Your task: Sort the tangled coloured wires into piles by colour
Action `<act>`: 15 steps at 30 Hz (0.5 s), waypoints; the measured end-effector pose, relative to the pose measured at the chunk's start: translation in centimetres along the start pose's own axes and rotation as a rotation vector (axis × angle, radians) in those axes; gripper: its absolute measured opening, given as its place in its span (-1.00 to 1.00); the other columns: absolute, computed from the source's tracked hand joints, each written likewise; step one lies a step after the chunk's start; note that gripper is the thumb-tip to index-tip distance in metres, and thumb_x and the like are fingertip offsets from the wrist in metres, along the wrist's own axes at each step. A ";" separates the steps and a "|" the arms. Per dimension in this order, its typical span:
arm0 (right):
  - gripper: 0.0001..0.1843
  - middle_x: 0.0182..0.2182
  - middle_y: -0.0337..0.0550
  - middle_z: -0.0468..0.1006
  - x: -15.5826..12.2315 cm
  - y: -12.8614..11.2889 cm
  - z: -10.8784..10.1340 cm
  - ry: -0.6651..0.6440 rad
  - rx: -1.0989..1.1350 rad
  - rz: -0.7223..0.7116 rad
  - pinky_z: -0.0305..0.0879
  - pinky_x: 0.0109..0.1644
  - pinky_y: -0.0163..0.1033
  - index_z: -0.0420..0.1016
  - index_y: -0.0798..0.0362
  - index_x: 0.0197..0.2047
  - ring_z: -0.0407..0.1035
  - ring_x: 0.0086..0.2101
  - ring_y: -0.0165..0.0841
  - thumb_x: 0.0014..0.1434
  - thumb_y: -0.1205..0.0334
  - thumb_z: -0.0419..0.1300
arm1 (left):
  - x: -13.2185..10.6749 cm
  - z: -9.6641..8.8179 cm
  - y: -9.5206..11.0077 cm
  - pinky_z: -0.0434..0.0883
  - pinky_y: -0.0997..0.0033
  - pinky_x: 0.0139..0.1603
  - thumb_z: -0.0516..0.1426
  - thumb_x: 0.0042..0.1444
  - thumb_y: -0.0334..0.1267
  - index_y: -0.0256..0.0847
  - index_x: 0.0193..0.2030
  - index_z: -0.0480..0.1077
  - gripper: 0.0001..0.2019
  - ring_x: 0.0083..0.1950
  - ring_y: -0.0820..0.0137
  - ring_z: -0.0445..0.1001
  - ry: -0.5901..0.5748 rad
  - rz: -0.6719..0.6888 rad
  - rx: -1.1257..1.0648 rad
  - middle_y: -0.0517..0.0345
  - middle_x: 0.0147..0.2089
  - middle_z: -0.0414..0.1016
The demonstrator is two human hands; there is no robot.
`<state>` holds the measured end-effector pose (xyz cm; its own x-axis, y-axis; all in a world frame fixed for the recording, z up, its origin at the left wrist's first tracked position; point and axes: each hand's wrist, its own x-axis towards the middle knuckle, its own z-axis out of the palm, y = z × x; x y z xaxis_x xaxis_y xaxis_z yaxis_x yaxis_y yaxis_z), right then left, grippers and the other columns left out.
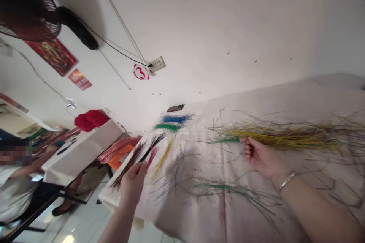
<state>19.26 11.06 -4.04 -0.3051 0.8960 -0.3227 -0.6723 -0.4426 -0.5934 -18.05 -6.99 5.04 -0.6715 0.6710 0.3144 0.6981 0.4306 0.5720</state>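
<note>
Your right hand (262,158) is closed around the near end of a long bundle of yellow and green dyed strands (281,136). The bundle's long axis runs out from that hand toward the right of the view, along the cloth-covered bench (216,216). Your left hand (133,184) sits well apart, nearer the bench's corner, gripping a fan of dark maroon and black strands (129,165); the tilted view makes its exact hold hard to read. Between your hands lie loose yellow strands (162,157) and a thin green tangle (216,186), with small blue strands (175,119) and green strands (167,127) beyond them.
</note>
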 end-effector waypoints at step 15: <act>-0.73 -0.56 -0.27 0.23 -0.6 0.2 -0.1 0.051 0.006 0.038 0.23 -0.63 -0.49 0.53 0.15 -0.42 0.14 -0.59 -0.56 0.24 0.28 0.09 | -1.2 2.5 -2.8 0.35 0.36 -0.15 0.02 0.20 -0.11 -0.19 -0.02 0.46 -0.67 -0.16 0.27 0.47 0.050 0.307 0.395 0.03 -0.11 0.51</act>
<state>19.38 10.40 -3.99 -0.2956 0.8754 -0.3826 -0.6653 -0.4760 -0.5752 -18.55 -7.53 1.18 -0.4243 0.7771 0.4648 0.8998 0.4196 0.1199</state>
